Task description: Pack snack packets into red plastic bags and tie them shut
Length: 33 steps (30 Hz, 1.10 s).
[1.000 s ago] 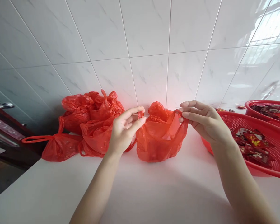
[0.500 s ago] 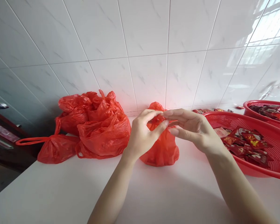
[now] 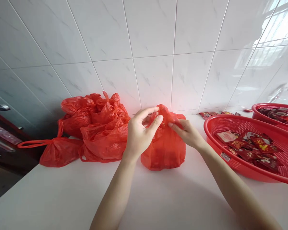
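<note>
A red plastic bag stands upright on the white table, with dark shapes showing faintly through its thin film. At its upper left, my left hand has its thumb and fingers curled at the gathered edge; the other fingertips are partly hidden behind the film. On the upper right side of the same bag, my right hand pinches the film between thumb and fingers. The bag's top rises loosely between both hands.
Several filled red bags are heaped at the left by the tiled wall. A red mesh basket with small red packets stands at the right, a second basket behind it. Loose packets lie along the wall.
My hands, close together above the bag before, are now farther apart. The right hand has come down onto the bag's side, and the bag's upper part is spread wider.
</note>
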### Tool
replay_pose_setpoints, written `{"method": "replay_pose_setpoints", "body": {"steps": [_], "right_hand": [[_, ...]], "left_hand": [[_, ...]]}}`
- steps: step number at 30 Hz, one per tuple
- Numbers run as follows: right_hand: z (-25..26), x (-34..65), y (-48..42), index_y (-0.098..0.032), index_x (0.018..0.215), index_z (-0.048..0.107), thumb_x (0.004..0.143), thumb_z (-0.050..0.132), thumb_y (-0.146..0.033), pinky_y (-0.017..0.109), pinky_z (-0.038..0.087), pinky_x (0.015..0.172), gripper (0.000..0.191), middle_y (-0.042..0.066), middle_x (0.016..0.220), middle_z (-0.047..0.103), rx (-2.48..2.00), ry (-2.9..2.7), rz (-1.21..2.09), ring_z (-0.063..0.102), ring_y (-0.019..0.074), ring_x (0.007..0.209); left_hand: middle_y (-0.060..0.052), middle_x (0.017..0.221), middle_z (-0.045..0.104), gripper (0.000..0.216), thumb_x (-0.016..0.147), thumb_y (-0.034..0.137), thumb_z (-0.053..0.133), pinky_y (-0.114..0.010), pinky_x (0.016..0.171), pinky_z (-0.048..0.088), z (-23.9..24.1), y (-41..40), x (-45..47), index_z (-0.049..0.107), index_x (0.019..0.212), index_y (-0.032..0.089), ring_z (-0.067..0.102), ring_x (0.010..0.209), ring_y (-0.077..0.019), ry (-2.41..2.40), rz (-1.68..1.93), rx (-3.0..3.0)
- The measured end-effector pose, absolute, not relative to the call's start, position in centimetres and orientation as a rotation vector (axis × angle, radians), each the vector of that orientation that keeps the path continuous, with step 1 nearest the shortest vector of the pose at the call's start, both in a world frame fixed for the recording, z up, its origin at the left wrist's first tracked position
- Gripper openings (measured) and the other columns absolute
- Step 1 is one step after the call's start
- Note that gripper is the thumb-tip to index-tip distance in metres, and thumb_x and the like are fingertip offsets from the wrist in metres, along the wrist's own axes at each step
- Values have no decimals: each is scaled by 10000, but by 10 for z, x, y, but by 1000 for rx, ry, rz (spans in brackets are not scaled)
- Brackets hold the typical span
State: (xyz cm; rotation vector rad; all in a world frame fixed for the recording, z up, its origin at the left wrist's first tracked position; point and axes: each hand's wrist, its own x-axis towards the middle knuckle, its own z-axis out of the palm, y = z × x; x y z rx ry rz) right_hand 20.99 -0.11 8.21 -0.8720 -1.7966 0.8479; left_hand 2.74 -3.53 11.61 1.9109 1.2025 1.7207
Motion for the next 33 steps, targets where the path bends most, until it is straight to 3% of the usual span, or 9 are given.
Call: {"method": "replay_pose_setpoints", "body": {"steps": [6,12,16,18,22,25,28,30,33], "right_hand": [[86,224,7,-205,775,697,845,651,-583,323,532,691,387,46,808,724,-953,-1507,1054,679,233,779],[78,226,18,-205,770,695,750,733,-623,312,542,692,420,43,831,742,-950,-1472,1179,694,232,801],[74,226,21,-207,801,732,759,728,-627,327,553,699,423,49,846,758,-942,-1486,1175,709,252,829],[76,227,20,-215,818,747,771,727,-614,337,558,706,403,45,846,764,-933,-1485,1173,713,261,839],[80,229,17,-215,816,745,767,730,-618,338,561,714,406,48,854,770,-932,-1486,1171,716,257,832],[82,231,18,-198,765,713,754,742,-624,319,552,670,427,59,834,765,-954,-1460,1154,712,241,794],[81,233,21,-188,728,694,752,755,-604,310,542,640,421,67,795,751,-1009,-1396,1125,705,228,762],[81,235,24,-186,717,690,763,755,-580,317,545,649,402,68,768,740,-1051,-1350,1097,702,224,749],[79,237,27,-188,690,672,768,758,-560,322,541,645,390,61,730,717,-1096,-1312,1042,685,211,714]], "left_hand": [[-70,1153,686,297,818,212,693,-422,947,543,121,-22,-11,724,1114,216,677,934,-218,1694,1779,2032],[-124,1236,604,421,785,251,715,-527,1084,445,117,-15,-28,685,1204,220,534,1258,-334,2058,1425,2071],[-96,1285,599,328,850,281,667,-464,1108,441,116,-19,-7,691,1174,234,548,1260,-283,1646,1530,2372],[-72,1320,607,346,884,271,630,-421,1096,456,112,-19,6,661,1229,264,563,1260,-248,1333,1340,2524],[-115,1478,527,723,770,210,727,-521,1172,337,93,-7,19,475,1446,261,393,1445,-315,1325,772,2594],[-106,1147,716,570,742,89,651,-549,1103,368,82,6,15,598,1290,236,583,1253,-341,1513,573,2529],[-34,735,671,173,819,101,538,-385,774,490,85,10,8,654,815,230,685,795,-275,1573,494,2450],[-15,641,598,226,865,157,508,-318,617,420,92,8,4,562,658,229,624,643,-232,1594,508,2443],[-9,622,584,256,883,210,494,-294,570,373,101,2,-2,555,635,233,590,612,-211,1603,588,2459]]}}
